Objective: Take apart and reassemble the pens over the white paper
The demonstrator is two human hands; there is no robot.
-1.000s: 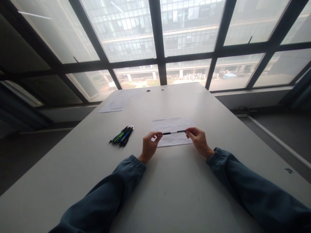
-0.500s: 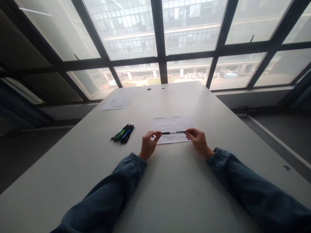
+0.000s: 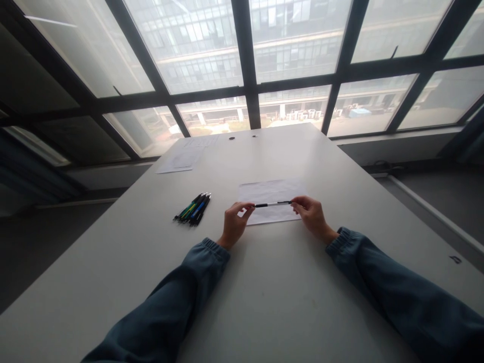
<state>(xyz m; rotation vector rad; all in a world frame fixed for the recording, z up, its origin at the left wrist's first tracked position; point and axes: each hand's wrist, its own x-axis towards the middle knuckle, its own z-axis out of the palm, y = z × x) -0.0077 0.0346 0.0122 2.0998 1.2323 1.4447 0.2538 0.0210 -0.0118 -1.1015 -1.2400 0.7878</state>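
A pen (image 3: 273,204) with a white middle and black ends lies level between my two hands, above a white sheet of paper (image 3: 270,190). My left hand (image 3: 235,222) pinches its left tip between thumb and fingers. At the other end, the clip side, my right hand (image 3: 312,217) pinches it the same way. Both hands hide small parts of the sheet's edges. Left of my left hand lies a bundle of several pens (image 3: 192,209), mostly black, with green, yellow and blue showing among them.
The white table (image 3: 257,302) runs away from me toward large dark-framed windows (image 3: 251,91). More papers (image 3: 179,159) lie at its far left. Two small round dark spots, one a hole (image 3: 232,138), are near the far edge. A small dark mark (image 3: 456,259) is at the right edge.
The view has shifted and tilted slightly. Both hands keep their pinch on the pen, whose right end looks slightly higher now.
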